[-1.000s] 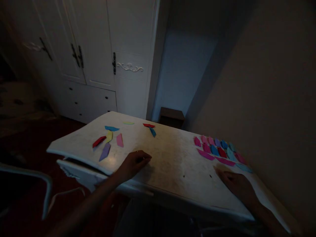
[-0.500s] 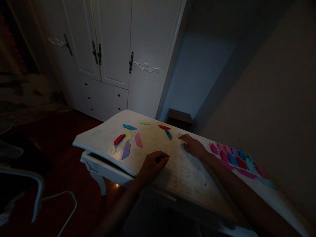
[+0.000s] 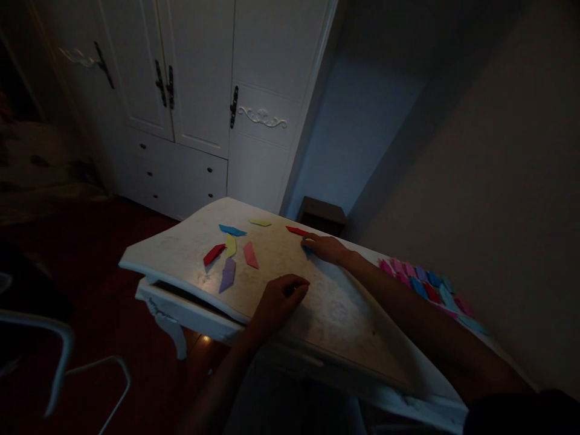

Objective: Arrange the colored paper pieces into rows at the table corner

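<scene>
My right hand [image 3: 327,249] reaches over the far side of the white table, fingers stretched out and touching a blue folded paper piece [image 3: 307,249], mostly hidden beneath them. A red folded piece [image 3: 296,231] lies just beyond the fingertips. Near the front edge, my left hand [image 3: 281,301] rests with fingers curled toward the thumb; nothing shows in it. Left of both hands lie loose folded papers: pink [image 3: 251,255], purple [image 3: 228,275], yellow [image 3: 231,245], another red one [image 3: 214,254], a light blue one [image 3: 232,230] and a yellow-green one [image 3: 260,223].
Rows of coloured folded papers [image 3: 419,287] lie at the table's right end, partly behind my right forearm. The white table [image 3: 172,254] stands near a wardrobe [image 3: 194,78]. A brown box-like piece [image 3: 322,211] is behind it. White metal tubing [image 3: 63,356] stands at lower left.
My right hand has moved left from bare tabletop onto the blue folded paper beside the red one. My left hand keeps its curled pose. The view has shifted slightly.
</scene>
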Tool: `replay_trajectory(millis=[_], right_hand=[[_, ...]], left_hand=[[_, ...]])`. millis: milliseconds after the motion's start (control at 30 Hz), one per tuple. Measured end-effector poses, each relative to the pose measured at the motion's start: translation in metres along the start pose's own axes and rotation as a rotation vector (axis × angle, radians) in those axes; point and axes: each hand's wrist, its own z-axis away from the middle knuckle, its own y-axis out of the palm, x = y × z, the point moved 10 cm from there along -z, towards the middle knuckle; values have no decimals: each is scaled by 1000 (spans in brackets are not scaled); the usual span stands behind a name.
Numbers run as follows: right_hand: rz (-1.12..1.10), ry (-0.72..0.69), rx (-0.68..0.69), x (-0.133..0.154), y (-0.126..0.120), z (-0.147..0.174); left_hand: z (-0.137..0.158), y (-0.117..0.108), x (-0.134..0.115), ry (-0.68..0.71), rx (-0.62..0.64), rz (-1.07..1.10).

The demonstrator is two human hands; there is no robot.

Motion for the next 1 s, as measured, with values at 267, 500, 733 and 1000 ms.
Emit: replay_trajectory(millis=[267,500,733,1000], right_hand=[[-63,-45,-3,21,-19,35],[-305,17,-95,15,-12,66],[-345,221,-115,15,-9,70],[-273,209,-116,28,-12,68]], left_hand=[[-2,-1,3,-22,-11,1],[-2,-4,2,-28,-22,23],[-5,-7,2,-48,-46,1],[-4,-10,2,-67,-71,-13]])
